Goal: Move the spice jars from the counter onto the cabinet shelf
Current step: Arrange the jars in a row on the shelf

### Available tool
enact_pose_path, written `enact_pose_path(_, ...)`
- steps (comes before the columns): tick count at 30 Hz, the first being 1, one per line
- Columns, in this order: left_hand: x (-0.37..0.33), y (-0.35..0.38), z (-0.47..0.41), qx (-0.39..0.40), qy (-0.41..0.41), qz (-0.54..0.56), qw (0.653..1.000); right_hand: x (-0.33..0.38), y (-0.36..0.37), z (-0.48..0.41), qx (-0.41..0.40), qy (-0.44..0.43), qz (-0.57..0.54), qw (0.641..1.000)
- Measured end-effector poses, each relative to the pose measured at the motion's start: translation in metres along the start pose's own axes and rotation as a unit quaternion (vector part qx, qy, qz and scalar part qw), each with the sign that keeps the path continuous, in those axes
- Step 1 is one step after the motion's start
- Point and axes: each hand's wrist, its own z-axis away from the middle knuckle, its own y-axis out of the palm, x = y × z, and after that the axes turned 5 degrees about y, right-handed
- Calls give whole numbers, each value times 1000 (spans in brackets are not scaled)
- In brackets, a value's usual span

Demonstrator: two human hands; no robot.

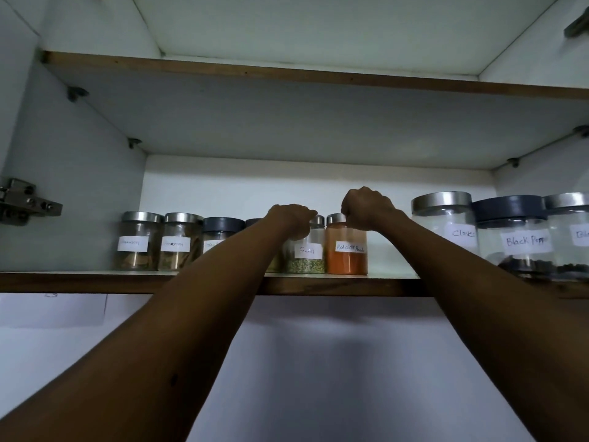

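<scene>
Both arms reach up to the cabinet shelf (79, 280). My left hand (291, 220) curls over the top of the fennel jar (306, 256), which holds green seeds and stands on the shelf. Right beside it stands the red chilli powder jar (346, 256), orange inside, and my right hand (366, 207) grips its lid from above. The two jars touch side by side. Left of them stand three labelled jars (137, 242) in a row, one more partly hidden behind my left forearm.
Larger jars stand at the right of the shelf: cloves (446, 224), black pepper (516, 237) and one more cut by the frame edge. An upper shelf (287, 73) hangs above. A door hinge (22, 200) juts out at the left. A gap lies between the chilli jar and the cloves jar.
</scene>
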Motion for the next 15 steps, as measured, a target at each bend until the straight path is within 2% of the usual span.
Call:
enact_pose_path(7, 3, 11, -11, -21, -7, -55, 998, -5, 13, -22, 32, 1, -9, 999)
enact_pose_path(15, 3, 19, -18, 0, -23, -6, 1000, -12, 23, -33, 95, -12, -14, 995)
